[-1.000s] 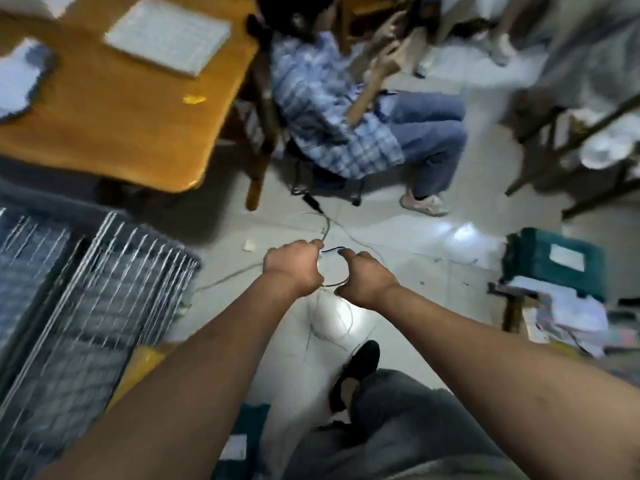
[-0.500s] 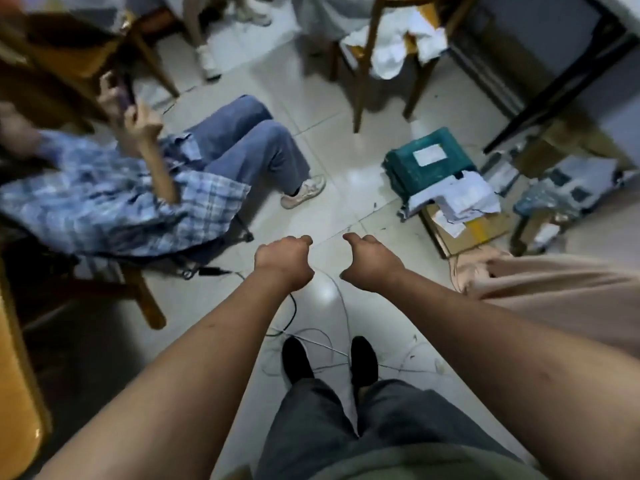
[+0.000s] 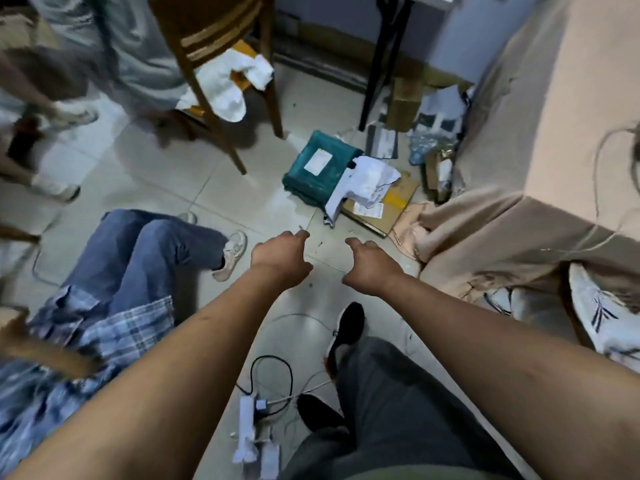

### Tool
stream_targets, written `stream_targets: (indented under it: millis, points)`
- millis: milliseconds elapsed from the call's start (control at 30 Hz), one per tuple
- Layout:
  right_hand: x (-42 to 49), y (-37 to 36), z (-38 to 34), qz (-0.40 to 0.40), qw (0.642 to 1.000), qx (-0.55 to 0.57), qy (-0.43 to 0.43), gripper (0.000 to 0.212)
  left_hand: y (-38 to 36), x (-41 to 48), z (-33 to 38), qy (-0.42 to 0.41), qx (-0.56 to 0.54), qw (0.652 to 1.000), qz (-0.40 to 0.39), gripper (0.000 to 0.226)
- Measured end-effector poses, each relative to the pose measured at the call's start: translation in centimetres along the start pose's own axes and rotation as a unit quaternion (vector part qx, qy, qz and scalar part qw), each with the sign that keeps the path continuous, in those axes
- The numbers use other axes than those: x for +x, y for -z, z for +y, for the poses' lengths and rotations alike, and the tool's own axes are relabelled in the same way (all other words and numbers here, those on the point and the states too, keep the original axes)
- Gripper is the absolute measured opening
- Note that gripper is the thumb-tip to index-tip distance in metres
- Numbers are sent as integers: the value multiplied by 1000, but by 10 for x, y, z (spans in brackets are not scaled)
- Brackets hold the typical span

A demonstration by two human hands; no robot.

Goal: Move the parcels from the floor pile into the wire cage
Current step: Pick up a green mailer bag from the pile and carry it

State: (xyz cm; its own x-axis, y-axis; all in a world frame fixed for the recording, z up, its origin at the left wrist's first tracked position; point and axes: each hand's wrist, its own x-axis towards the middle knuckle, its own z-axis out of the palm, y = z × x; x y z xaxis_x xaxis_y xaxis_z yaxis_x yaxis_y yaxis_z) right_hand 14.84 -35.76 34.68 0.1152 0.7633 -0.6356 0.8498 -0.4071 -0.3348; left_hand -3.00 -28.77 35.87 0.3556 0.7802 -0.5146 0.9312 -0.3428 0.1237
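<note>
Both arms stretch forward over the floor [image 3: 173,174]. The left hand [image 3: 280,258] and right hand [image 3: 370,268] are empty, fingers loosely curled. Just ahead lies the green parcel [image 3: 304,178] in the floor pile, its white label [image 3: 318,161] illegible.

Both bare arms stretch forward from the lower corners of the frame toward its centre, forearms converging. The left hand [image 3: 281,258] and right hand [image 3: 371,265] hover side by side, apart, backs upward, fingers loosely curled under and holding nothing, thumbs pointing toward each other.
</note>
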Motion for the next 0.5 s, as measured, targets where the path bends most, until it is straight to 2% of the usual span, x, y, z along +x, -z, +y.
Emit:
stream_targets:
  millis: [200, 367, 500]
  points:
    - [65, 52, 18, 29, 996, 82, 0, 86, 39, 91, 18, -29, 9, 1000, 7, 60]
    - [110, 99, 12, 44, 995, 91, 18, 89, 76, 146, 16, -26, 14, 1000, -10, 76]
    - [147, 131, 2, 51, 992, 112, 22, 96, 100, 187, 5, -21, 8, 1000, -2, 80]
